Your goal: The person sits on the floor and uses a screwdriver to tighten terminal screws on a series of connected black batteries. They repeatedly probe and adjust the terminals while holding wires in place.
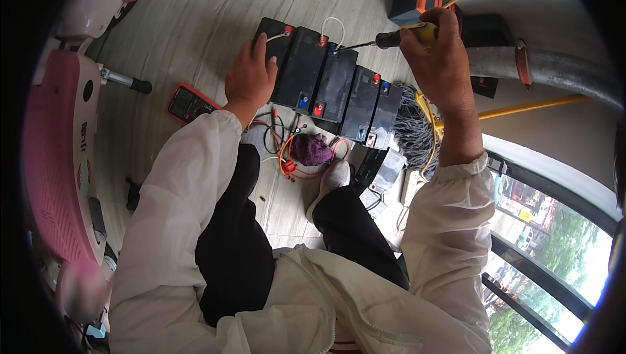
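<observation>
My right hand [435,60] is closed around the yellow and black handle of a screwdriver [387,40]. Its thin shaft points left, and the tip meets the blue terminal [334,48] at the top of the middle black battery [338,80]. On the leftmost battery [280,90], my left hand [251,79] lies with its fingers apart, the fingertips close to a white wire [277,36] on a red terminal. Another white wire [333,20] arches from the second battery [304,64] toward the middle one. Two smaller black batteries [360,103] stand to the right.
A red-edged multimeter [188,103] lies left of the batteries. Nearer me are test leads [285,158], a purple cloth [311,150] and another battery [388,170]. A grey cord bundle [416,126] sits right, a pink scooter [65,152] far left, boxes [417,2] behind.
</observation>
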The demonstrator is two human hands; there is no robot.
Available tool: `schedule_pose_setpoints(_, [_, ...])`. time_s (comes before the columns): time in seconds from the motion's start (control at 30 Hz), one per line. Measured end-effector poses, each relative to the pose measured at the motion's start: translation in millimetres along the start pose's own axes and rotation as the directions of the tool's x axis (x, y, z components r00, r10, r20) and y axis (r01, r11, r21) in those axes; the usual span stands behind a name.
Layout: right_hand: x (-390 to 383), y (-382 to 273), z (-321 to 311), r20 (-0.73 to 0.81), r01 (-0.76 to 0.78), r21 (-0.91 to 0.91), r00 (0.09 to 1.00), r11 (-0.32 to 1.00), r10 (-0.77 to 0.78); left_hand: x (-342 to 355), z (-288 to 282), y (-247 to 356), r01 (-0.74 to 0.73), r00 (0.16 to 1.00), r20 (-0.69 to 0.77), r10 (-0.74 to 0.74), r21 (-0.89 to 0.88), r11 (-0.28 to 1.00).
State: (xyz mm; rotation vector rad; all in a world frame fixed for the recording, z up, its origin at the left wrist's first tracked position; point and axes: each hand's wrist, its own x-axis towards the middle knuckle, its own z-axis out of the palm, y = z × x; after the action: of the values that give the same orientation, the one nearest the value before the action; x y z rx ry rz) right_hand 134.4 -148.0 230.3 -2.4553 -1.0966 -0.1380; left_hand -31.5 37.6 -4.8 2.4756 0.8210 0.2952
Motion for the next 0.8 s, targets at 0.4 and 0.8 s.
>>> schedule_pose_setpoints(0.4, [1,-3,-3,0.070,-0.105,0.013,0.992,0.994,0.104,0,0,0,-0.012,1.000,-0.009,0.012,-0.001,1.000])
schedule_pose_setpoints(0.8, [7,-15,-8,0.157,-0.201,-0.012,0.967,0.980,0.200,1,1,-2,-0.009,1.000,0.004,0.009,-0.002,1.000])
